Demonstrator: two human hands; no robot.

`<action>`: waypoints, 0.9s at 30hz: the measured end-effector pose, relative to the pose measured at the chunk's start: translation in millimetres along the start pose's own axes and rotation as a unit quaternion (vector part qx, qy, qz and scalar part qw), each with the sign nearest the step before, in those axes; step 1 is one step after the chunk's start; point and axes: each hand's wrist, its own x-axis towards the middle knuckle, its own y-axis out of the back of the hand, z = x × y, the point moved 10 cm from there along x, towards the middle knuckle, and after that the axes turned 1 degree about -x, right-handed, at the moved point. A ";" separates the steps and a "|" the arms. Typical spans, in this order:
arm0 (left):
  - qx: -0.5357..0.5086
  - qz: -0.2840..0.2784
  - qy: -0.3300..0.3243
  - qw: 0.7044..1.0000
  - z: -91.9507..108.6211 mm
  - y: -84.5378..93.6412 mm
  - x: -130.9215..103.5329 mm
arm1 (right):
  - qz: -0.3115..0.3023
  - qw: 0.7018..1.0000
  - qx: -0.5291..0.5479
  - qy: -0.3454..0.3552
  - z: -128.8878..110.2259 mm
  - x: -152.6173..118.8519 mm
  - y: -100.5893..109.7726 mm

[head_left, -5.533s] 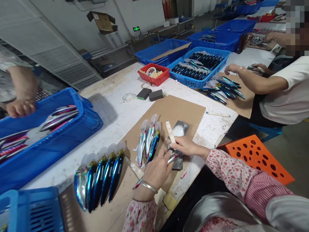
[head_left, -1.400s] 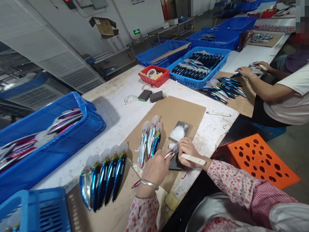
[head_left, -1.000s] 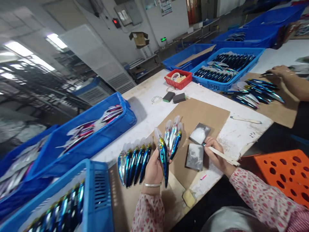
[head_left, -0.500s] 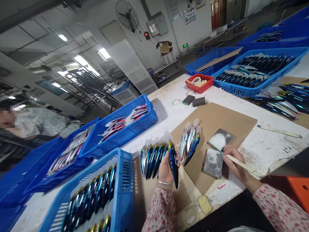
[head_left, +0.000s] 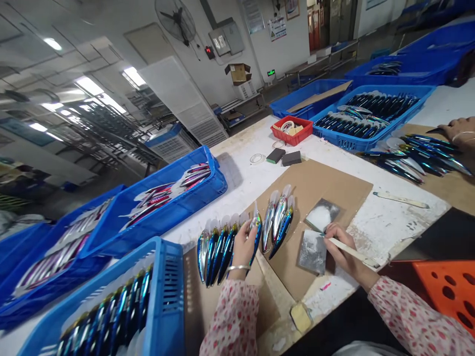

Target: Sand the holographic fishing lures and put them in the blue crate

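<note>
Pinching blue lure (head_left: pixel 257 242) in fingers (head_left: pixel 245 230) of nearer left hand (head_left: pixel 242 248), at its 3 o'clock, aligned roughly 12-to-6, with lure row (head_left: pixel 221 246) at 9 o'clock and stick (head_left: pixel 354 253) pinched in right hand (head_left: pixel 341 243).

Markings on the blue lures (head_left: pixel 283 231) and the green-lit sign (head_left: pixel 271 72) are too small to read; a wall poster (head_left: pixel 278 27) bears a warning triangle (head_left: pixel 273 34) (its print illegible).
</note>
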 end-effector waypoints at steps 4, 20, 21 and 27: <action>0.089 0.002 -0.046 0.995 8.6 -16.5 22.1 | 0.003 1.000 -0.004 0.003 2.2 -1.6 1.8; 0.349 0.095 -0.008 0.932 -8.6 41.8 -20.4 | -0.014 1.000 -0.009 0.001 10.8 -4.5 -0.1; 0.339 0.097 -0.009 0.936 -5.3 43.9 -21.9 | -0.012 1.000 -0.011 -0.002 11.2 -4.8 0.7; 0.223 0.031 -0.024 0.974 21.6 48.4 -43.5 | -0.009 1.000 -0.018 -0.014 9.6 -3.6 1.4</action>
